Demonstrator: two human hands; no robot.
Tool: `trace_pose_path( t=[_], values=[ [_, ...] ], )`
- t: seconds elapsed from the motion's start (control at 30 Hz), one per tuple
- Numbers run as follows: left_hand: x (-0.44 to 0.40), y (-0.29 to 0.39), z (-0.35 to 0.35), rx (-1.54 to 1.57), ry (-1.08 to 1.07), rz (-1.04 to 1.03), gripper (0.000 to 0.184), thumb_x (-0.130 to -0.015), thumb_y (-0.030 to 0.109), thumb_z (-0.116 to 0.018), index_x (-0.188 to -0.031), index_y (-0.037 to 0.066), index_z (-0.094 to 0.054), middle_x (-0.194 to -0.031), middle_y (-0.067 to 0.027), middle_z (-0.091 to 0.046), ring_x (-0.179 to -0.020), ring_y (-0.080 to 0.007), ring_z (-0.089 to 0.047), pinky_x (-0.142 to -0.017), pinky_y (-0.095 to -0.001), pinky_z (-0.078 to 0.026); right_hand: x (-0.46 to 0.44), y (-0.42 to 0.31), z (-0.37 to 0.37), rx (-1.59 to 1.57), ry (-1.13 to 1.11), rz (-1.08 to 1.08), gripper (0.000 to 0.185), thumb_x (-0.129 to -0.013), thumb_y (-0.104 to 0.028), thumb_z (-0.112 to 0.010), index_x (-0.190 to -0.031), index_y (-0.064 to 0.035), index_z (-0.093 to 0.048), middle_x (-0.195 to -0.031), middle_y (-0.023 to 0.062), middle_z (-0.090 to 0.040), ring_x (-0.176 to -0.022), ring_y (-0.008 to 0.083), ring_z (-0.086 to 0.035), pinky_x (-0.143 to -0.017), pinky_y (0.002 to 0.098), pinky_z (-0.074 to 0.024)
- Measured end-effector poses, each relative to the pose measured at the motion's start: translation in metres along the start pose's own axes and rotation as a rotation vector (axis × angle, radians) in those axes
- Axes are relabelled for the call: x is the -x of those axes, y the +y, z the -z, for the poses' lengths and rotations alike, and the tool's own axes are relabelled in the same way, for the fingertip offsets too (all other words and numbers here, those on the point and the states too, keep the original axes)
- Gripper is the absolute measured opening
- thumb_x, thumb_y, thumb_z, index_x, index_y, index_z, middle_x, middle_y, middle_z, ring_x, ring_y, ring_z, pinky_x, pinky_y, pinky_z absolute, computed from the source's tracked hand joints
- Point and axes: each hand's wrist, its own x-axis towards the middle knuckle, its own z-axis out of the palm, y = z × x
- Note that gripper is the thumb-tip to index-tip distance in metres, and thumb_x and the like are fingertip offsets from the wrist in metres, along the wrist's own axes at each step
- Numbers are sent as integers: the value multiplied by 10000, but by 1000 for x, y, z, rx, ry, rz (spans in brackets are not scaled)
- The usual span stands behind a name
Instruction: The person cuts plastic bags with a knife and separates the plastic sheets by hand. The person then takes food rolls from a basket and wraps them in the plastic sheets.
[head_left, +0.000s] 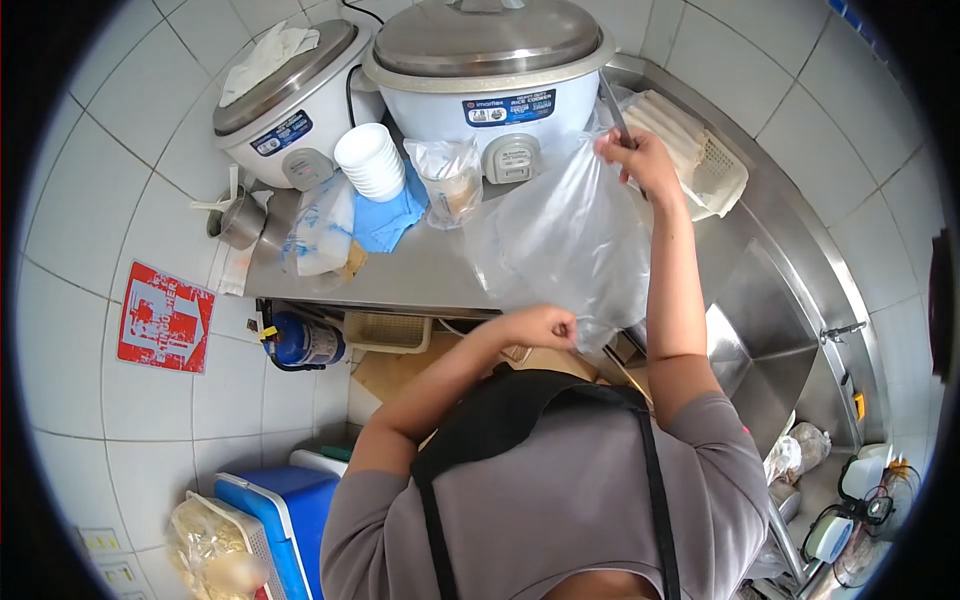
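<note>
Over at the steel table (pixel 400 265), the person's two hands are well apart, with a clear plastic bag (pixel 570 235) spread between them. The right hand (pixel 640 163) is closed on the bag's gathered upper end, with a long dark utensil (pixel 613 108) also at its fingers. The left hand (pixel 545 327) is curled closed by the bag's lower edge; I can't tell whether it pinches the film. The bag lies in front of the large rice cooker (pixel 490 85), right of a wrapped cup (pixel 452 188) and a stack of white cups (pixel 370 165) beside a blue cloth (pixel 385 217).
</note>
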Motion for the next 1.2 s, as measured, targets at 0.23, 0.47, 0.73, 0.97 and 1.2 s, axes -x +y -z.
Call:
trace_pose_path(
  t=[0.23, 0.47, 0.73, 0.97, 1.2],
  values=[
    [34, -3, 67, -606, 195, 51, 142, -748, 161, -673, -814, 58, -600, -727, -83, -621, -708, -194, -616, -658, -322, -485, -16, 5, -7, -369, 110, 199, 175, -765, -166, -727, -865, -56, -635, -676, -23, -562, -558, 61, -489, -480, 241, -394],
    [39, -22, 86, -474, 169, 17, 131, -726, 154, -665, -799, 63, -608, -727, -82, -619, -720, -206, -611, -665, -326, -481, -48, 67, -14, -485, 121, 80, 305, -734, -111, -759, -981, -56, -589, -861, 29, -623, -594, 79, -508, -492, 220, -409],
    [35, -43, 101, -457, 227, -17, 197, -681, 175, -737, -756, 58, -598, -760, -76, -631, -744, -210, -610, -670, -330, -472, -15, 82, -26, 256, 450, 41, 535, -708, -256, -780, -1118, -22, -529, -926, 128, -582, -835, 221, -564, -769, 356, -465],
    [43, -28, 106, -219, 197, 45, 312, -681, 192, -806, -777, 78, -532, -743, 38, -517, -729, -96, -468, -689, -261, -402, 111, 101, -3, 63, -225, -172, 347, -841, -136, -642, -1157, -58, -520, -850, 37, -552, -744, 133, -519, -672, 292, -440],
    [36, -47, 103, 189, 375, 36, 238, -848, 169, -691, -783, 82, -478, -784, 48, -489, -738, -57, -440, -677, -217, -381, 183, 100, -16, 281, -471, -215, 284, -808, -133, -670, -1046, -29, -556, -906, 143, -639, -809, 301, -610, -733, 373, -476]
  ],
)
